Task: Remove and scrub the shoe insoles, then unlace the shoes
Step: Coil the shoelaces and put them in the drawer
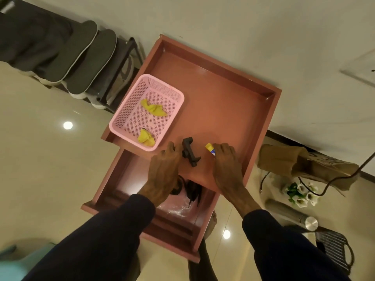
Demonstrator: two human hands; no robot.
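1. Left hand [165, 169] lies fingers together near the tabletop's [223, 110] front edge, touching a black clamp [189, 152].
2. Right hand [227, 163] covers a yellow-capped tube [210, 149], grip unclear.
3. Dark shoes [81, 57] sit on a rack [125, 63] beyond the left edge.

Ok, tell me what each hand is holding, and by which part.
The right hand covers a small yellow-capped tube, gripping its lower body; only the cap end shows. The left hand rests beside a black clamp-like object; whether it grips anything cannot be told.

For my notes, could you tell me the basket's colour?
The basket is pink, seen in the head view.
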